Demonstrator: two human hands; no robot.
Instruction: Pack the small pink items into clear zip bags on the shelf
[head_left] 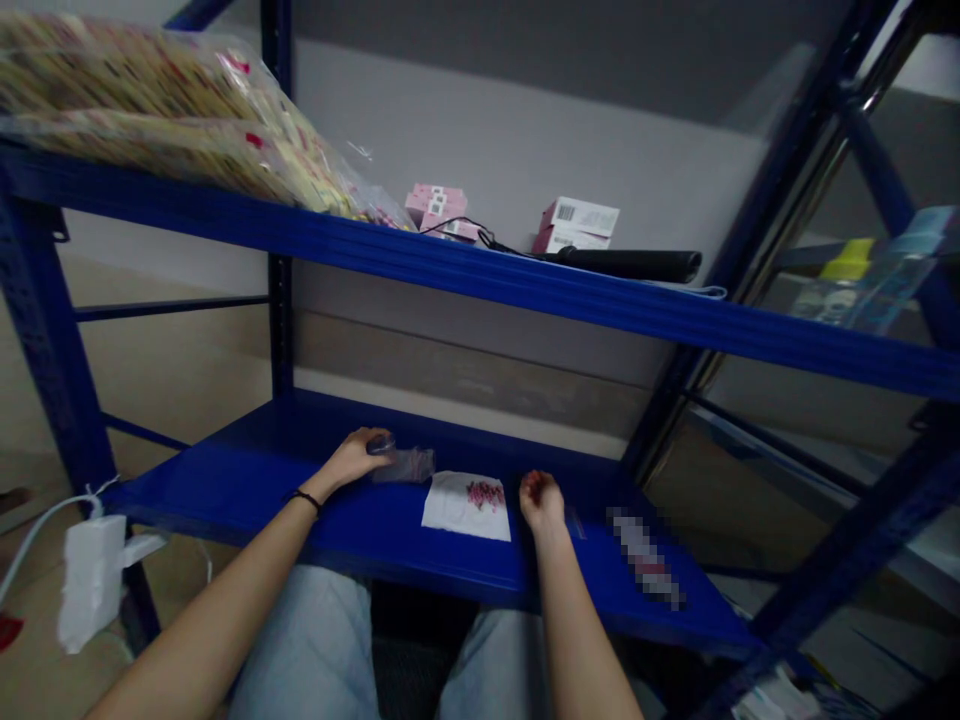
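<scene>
My left hand (349,460) rests on the lower blue steel shelf (225,495) and grips the end of a small clear plastic bag (405,465), with a dark rounded piece at its near end. To the right of the bag lies a white paper sheet (465,505) with a small heap of pink-red pieces (486,494) on it. My right hand (541,500) is curled just right of the sheet, not touching it, with a reddish spot at its fingertips. Whether it pinches anything is hidden.
A blurred-out packet (645,556) lies on the shelf to the right. Overhead, a blue shelf (480,262) carries a large plastic-wrapped bundle (157,120), pink boxes (439,210), a white box (577,225) and a black tube (630,264). Blue uprights frame both sides.
</scene>
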